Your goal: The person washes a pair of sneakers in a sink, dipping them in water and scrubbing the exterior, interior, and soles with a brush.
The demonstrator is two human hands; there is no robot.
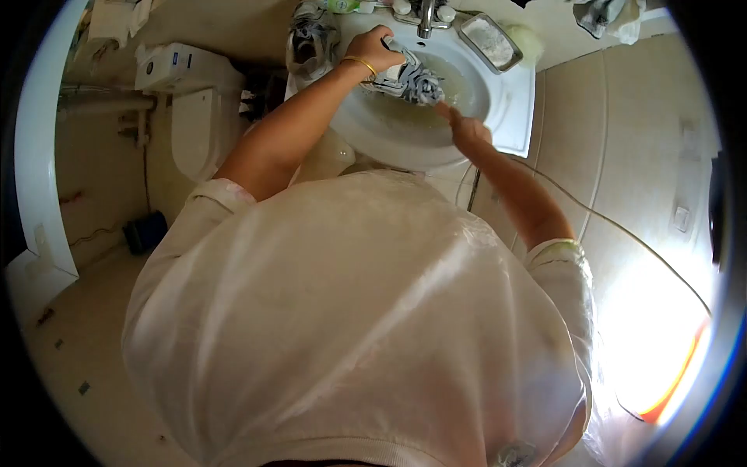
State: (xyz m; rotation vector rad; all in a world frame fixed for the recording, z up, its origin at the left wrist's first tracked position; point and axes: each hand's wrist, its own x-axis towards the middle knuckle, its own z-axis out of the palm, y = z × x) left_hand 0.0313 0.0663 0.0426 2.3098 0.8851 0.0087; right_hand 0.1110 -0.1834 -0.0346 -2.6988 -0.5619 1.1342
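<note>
My left hand point(375, 51), with a yellow bracelet at its wrist, grips a grey and white sneaker point(401, 80) over the washbasin point(412, 150). The shoe is wet-looking and tilted, its toe partly hidden. My right hand point(469, 134) is closed round a small brush-like tool point(443, 110) with a short pale handle; its tip meets the sneaker's right end. Cloudy water point(397, 111) lies in the bowl below. Another grey sneaker point(310, 43) rests at the basin's left corner, beside my left forearm.
A chrome faucet point(426, 19) rises at the basin's back. On its right rim sits a metal tray point(491, 43) with whitish contents. To the left is a white toilet point(194, 128). A cable point(599, 214) runs along the tiled wall at right.
</note>
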